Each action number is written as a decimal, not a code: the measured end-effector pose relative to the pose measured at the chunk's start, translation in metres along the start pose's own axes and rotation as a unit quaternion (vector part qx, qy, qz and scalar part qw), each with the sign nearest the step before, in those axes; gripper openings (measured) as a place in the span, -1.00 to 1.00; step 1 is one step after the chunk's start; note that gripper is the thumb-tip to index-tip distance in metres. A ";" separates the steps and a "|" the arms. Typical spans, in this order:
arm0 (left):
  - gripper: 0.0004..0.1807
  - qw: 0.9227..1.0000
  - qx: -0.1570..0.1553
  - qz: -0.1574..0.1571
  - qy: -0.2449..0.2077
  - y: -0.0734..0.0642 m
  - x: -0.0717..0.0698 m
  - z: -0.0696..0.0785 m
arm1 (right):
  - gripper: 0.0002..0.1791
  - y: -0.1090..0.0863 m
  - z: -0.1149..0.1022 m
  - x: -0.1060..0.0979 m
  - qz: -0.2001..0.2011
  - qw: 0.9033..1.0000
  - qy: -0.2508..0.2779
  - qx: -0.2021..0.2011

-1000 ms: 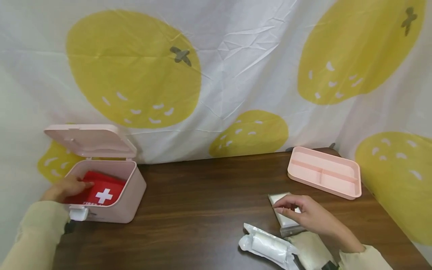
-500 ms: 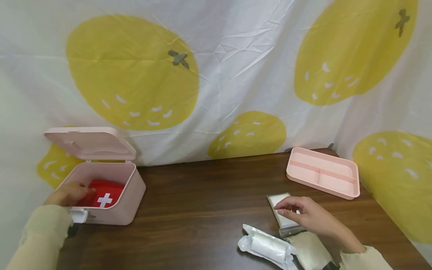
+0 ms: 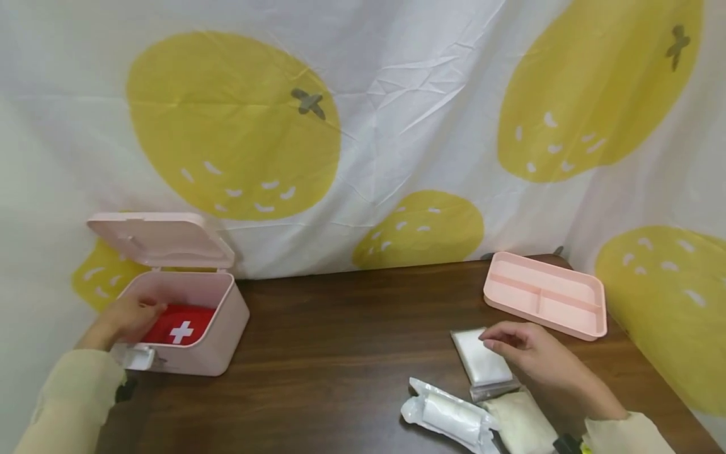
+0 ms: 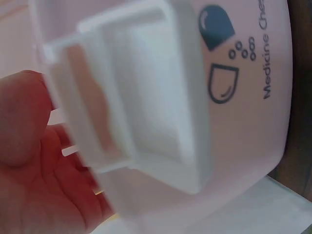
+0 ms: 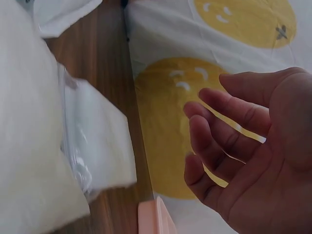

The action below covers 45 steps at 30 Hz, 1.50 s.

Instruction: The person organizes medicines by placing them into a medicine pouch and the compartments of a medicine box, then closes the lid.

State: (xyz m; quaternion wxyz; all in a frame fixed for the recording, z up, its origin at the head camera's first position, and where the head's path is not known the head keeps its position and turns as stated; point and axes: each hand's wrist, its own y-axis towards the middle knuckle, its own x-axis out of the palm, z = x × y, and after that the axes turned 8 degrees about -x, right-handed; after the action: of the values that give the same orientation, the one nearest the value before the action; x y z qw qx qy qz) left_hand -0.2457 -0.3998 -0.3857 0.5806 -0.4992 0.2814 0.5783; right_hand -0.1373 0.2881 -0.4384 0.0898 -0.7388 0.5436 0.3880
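Observation:
At the left, my left hand [image 3: 121,318] reaches over the near left rim of a pink medicine box [image 3: 229,337], whose lid stands raised. A red first aid pouch [image 3: 170,323] with a white cross lies inside, right by the thumb and partly covered by the hand. In the left wrist view the palm faces the box wall beside a white latch [image 4: 156,97]; the fingertips are hidden. My right hand [image 3: 535,356] hovers, loosely curled and holding nothing, over a clear bag with a white pad [image 3: 479,356].
Next to the bagged pad lie a wrapped white roll [image 3: 452,417] and a plump off-white packet [image 3: 518,424]. A pink divided tray [image 3: 513,280] stands at the back right of the brown table [image 3: 340,340]. Behind hangs a lemon-print curtain [image 3: 374,139].
The red pouch has gone down deeper and flatter into the box, and my left hand has drawn back off it. My right hand has shifted slightly right, uncovering more of the bagged pad.

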 end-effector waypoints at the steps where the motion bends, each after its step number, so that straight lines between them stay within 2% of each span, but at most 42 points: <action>1: -0.40 1.000 0.009 0.014 0.003 -0.003 -0.001 0.002 | -0.88 -0.001 0.002 -0.002 0.008 1.000 -0.003 0.006; 5: -0.46 0.998 0.032 0.058 0.007 -0.014 -0.004 0.008 | -0.87 -0.003 0.012 -0.013 0.040 0.998 -0.026 0.036; 8: -0.45 0.996 0.037 0.084 0.006 -0.025 -0.004 0.013 | -0.86 -0.004 0.021 -0.024 0.073 0.994 -0.070 0.049; 12: -0.44 0.990 0.058 0.127 -0.003 -0.042 -0.003 0.020 | -0.89 -0.009 0.037 -0.040 0.124 0.981 -0.138 0.051; 15: -0.48 0.984 0.078 0.160 -0.018 -0.055 -0.003 0.025 | -0.84 -0.016 0.050 -0.052 0.151 0.970 -0.172 0.082; 20: -0.51 0.971 0.104 0.210 -0.042 -0.072 0.001 0.034 | -0.68 -0.031 0.072 -0.070 0.173 0.955 -0.184 0.155; 24: -0.52 0.962 0.121 0.236 -0.064 -0.087 0.005 0.039 | -0.68 -0.041 0.088 -0.079 0.198 0.948 -0.182 0.170; 29: -0.62 0.952 0.145 0.253 -0.091 -0.101 0.011 0.041 | -0.58 -0.049 0.101 -0.089 0.206 0.937 -0.179 0.218; 33: -0.73 0.939 0.177 0.268 -0.122 -0.108 0.020 0.043 | -0.49 -0.056 0.110 -0.095 0.202 0.926 -0.192 0.255; 37: -0.79 0.927 0.212 0.272 -0.151 -0.114 0.030 0.048 | -0.41 -0.058 0.118 -0.097 0.199 0.921 -0.198 0.269; 40: -0.81 0.927 0.218 0.260 -0.160 -0.118 0.039 0.055 | -0.37 -0.059 0.122 -0.096 0.183 0.919 -0.189 0.293; 45: -0.78 0.940 0.197 0.207 -0.184 -0.124 0.054 0.072 | -0.30 -0.061 0.128 -0.091 0.163 0.915 -0.119 0.349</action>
State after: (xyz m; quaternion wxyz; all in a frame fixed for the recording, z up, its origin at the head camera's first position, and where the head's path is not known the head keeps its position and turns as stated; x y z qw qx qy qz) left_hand -0.1360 -0.2928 -0.3785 0.5765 -0.1904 0.3746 0.7008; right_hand -0.1548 0.4495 -0.4819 0.3413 -0.5097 0.7429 0.2678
